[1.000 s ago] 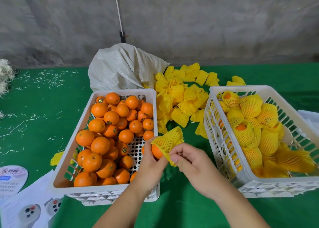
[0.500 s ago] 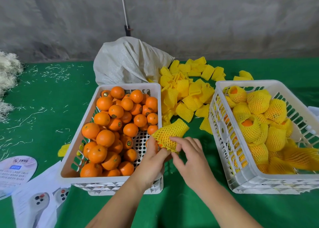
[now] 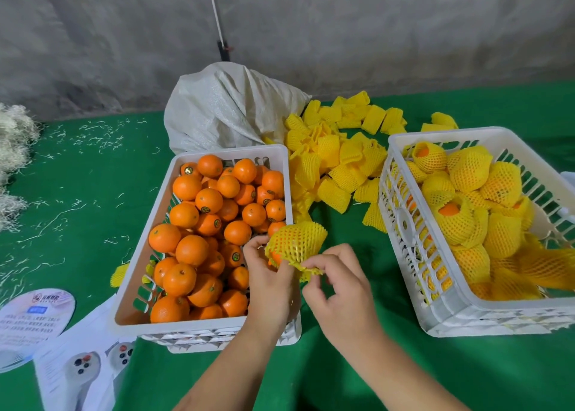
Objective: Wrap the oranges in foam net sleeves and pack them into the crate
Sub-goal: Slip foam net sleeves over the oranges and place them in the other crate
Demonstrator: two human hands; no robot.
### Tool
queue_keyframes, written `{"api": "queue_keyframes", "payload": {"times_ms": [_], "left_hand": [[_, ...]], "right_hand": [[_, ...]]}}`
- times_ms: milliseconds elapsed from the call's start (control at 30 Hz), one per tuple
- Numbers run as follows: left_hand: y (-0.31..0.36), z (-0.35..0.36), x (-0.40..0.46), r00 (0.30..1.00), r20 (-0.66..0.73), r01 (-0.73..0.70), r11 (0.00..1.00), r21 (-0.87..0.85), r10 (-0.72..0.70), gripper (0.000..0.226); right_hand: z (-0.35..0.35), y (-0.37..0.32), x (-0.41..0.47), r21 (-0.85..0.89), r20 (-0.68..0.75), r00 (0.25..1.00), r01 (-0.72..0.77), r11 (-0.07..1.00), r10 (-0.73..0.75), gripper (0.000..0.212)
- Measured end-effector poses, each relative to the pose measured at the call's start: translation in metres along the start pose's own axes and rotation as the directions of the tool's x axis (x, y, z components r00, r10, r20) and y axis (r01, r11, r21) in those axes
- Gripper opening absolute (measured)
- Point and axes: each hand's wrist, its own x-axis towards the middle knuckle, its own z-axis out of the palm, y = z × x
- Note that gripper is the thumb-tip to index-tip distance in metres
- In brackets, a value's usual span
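Two white slatted crates stand on the green table cloth [image 3: 373,364]: the left crate [image 3: 199,325] holds a heap of bare oranges [image 3: 214,224], some thirty showing on top (those underneath cannot be counted), and the right crate [image 3: 448,317] holds roughly a dozen wrapped oranges [image 3: 469,168], each in a yellow net. Between the crates, toward the wall, lies a loose pile of empty foam sleeves [image 3: 336,161], more than twenty, spilling from beside a white woven sack [image 3: 227,111]. One orange [image 3: 275,257] is being wrapped just over the near right corner of the left crate, between the two crates. Its foam net sleeve [image 3: 297,242] covers most of it; the sleeve's long axis runs from lower left to upper right, the far end drawn over the fruit, the open mouth facing down and toward the person, where a patch of peel shows. The left hand [image 3: 267,283] grips the netted orange from the left, fingers curled round it. The right hand [image 3: 339,289] pinches the sleeve's frayed lower edge between thumb and fingertips. Two printed leaflets [image 3: 81,367] lie at the near left corner, and pale straw-like shreds [image 3: 12,149] sit at the far left edge.
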Motion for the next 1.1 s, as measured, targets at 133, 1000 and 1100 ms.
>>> {"api": "queue_keyframes", "payload": {"times_ms": [133,1000,1100], "left_hand": [[0.002,-0.007,0.003,0.975,0.217,0.052,0.998,-0.044,-0.041,0.053],[-0.009,-0.008,-0.002,0.893,0.383,-0.344,0.906,0.246,0.235,0.077],[-0.013,-0.011,-0.005,0.864,0.443,-0.409,0.847,0.34,0.24,0.081]], "right_hand": [[0.01,-0.003,-0.007,0.048,0.052,0.989,-0.142,0.989,0.139,0.051],[0.008,-0.022,0.008,0.377,0.14,0.754,-0.64,0.669,0.642,0.081],[0.013,-0.006,0.01,0.364,0.116,0.753,-0.639,0.678,0.648,0.08]]}}
